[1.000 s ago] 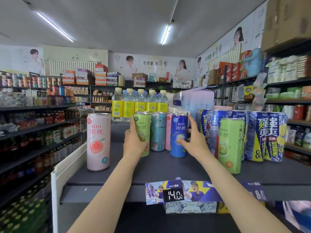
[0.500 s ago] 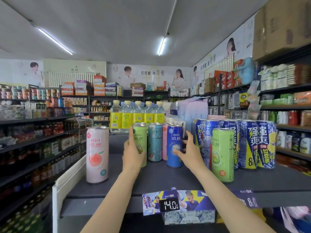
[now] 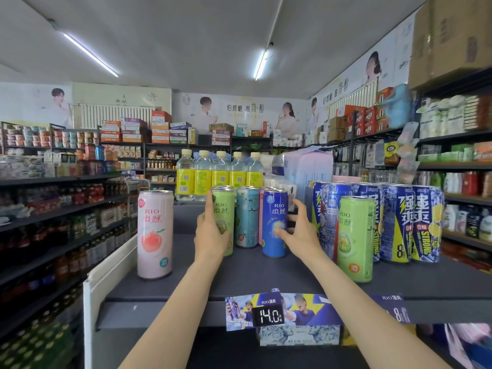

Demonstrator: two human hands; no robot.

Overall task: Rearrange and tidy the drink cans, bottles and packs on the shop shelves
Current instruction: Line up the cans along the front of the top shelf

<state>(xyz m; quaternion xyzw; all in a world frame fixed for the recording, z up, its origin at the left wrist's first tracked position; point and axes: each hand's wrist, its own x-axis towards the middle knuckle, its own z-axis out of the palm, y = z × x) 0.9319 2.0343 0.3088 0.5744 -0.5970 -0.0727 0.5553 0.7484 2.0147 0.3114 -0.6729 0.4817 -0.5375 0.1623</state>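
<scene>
Both hands have closed in on the four-can cluster since a second ago, the right thumb now reaching the blue can. Landmark: that blue can (image 3: 275,222) on the shelf (image 3: 266,278). Far to its left a pink can (image 3: 155,234) stands alone, likely awaiting a row. Nearer left, the left hand (image 3: 211,234) wraps the green can (image 3: 224,217), grip curled around its side. Between them stands a teal can (image 3: 247,217). On the blue can, the right hand (image 3: 299,233) pinches with thumb in front and fingers behind, probably to squeeze the cluster together. Just right stands a second green can (image 3: 355,238), before the dark blue cans (image 3: 410,222).
</scene>
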